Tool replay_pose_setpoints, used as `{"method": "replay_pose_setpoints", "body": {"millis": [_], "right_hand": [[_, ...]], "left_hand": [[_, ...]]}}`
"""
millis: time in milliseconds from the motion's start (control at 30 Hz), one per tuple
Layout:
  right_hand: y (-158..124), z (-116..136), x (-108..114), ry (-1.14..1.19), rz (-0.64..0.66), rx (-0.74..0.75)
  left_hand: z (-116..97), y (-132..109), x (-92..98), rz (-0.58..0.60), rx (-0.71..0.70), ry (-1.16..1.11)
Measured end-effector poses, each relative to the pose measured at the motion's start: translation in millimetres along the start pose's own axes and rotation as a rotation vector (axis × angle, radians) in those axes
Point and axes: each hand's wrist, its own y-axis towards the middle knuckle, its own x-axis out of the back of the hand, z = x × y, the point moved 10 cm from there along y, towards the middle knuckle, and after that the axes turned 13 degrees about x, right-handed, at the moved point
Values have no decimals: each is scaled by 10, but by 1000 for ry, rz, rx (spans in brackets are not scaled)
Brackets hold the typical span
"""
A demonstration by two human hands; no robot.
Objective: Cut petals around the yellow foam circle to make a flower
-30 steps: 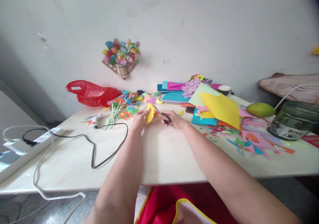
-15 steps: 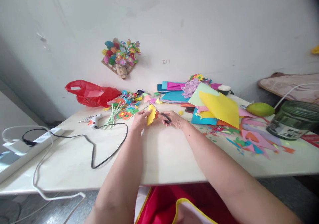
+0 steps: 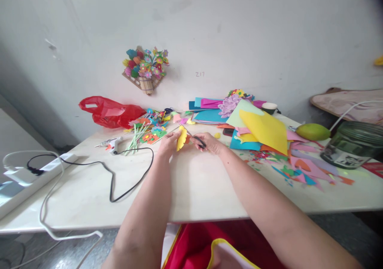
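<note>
My left hand pinches a yellow scalloped foam piece above the middle of the table. From the other side, my right hand grips a pair of scissors by its black handles. The blades point away and to the left, at the edge of the yellow piece. A bit of orange shows between the yellow piece and my right fingers; what it belongs to is unclear. Beyond my left hand lie orange and green foam flowers and pale green sticks.
A glue gun with a black cord lies left, near a white power strip. Behind it is a red plastic bag. To the right are foam sheets, scattered scraps, a mango and a glass jar.
Very little differs. Both hands stay in place around the yellow piece, whose scalloped edge has shifted slightly against the scissors.
</note>
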Motion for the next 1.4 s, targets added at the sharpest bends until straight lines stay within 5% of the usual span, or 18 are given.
{"method": "replay_pose_setpoints", "body": {"millis": [1400], "right_hand": [[33,-38,55,17,-49,-8]], "left_hand": [[-143,-76,57,-99,-113,13]]}}
